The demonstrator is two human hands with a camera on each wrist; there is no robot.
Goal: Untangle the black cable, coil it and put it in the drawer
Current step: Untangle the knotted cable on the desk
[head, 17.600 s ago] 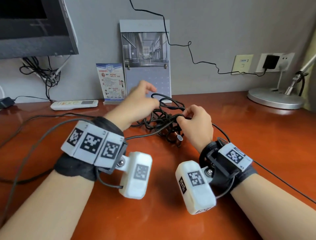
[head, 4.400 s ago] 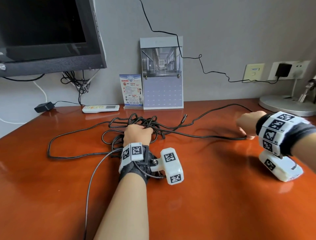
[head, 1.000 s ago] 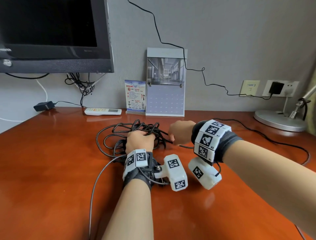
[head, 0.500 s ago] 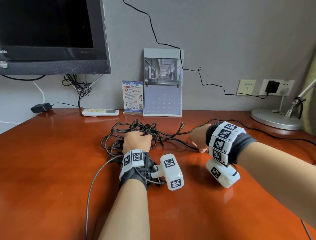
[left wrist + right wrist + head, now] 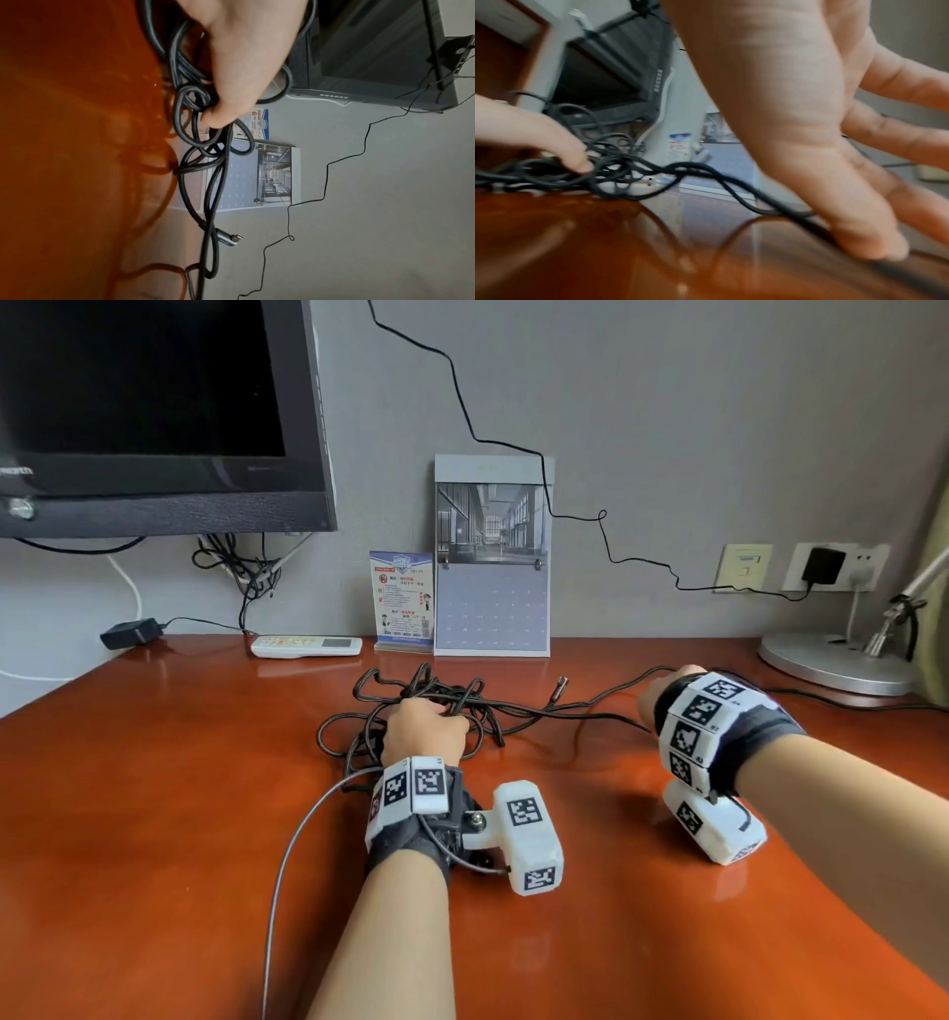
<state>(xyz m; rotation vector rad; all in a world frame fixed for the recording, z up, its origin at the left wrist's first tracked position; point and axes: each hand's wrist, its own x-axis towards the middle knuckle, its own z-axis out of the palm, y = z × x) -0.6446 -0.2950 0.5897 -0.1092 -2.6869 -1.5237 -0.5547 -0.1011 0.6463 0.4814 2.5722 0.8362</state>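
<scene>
Right hand (image 5: 662, 698) moved rightward pinching one strand; left hand (image 5: 423, 729) gripping one black cable (image 5: 513, 706) tangle, one plug (image 5: 561, 683) free

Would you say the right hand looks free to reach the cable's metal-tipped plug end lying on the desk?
Probably yes: the metal-tipped plug lies bare on the orange-brown desk between the hands, nothing covering it. The right hand, however, is pinching a strand of the black cable.

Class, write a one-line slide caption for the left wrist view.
Left hand grips tangled loops of black cable over the glossy orange-brown wooden desk.
</scene>
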